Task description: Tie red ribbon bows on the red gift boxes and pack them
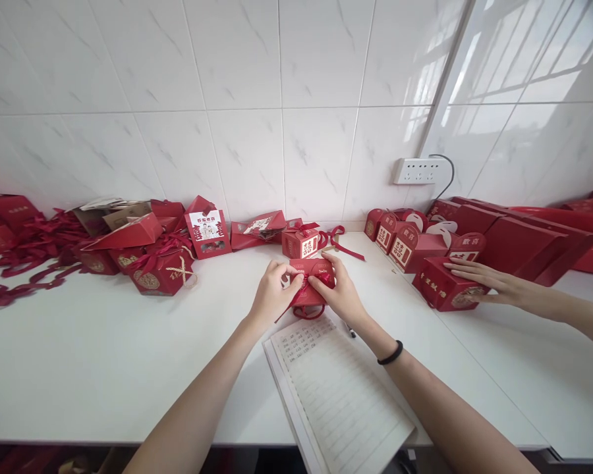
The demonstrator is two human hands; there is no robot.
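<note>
Between my hands stands a small red gift box [310, 264], with a dark red ribbon [310, 312] across its front and a loop hanging below. At the box's left side, my left hand [271, 293] is closed, thumb and forefinger pinching the ribbon near its middle. My right hand [344, 293] wraps the right side, its thumb pressed on the ribbon and its fingers behind the box. The fingertips partly hide the knot. Just behind sits another red box [301, 242] tied with a ribbon bow.
An open notebook [340, 388] with handwriting lies in front of me. Red boxes and tangled ribbons [44, 243] crowd the left. On the right, another person's hand [494, 280] rests on a red box [445, 283], beside several more boxes. A power strip [418, 171] is on the tiled wall.
</note>
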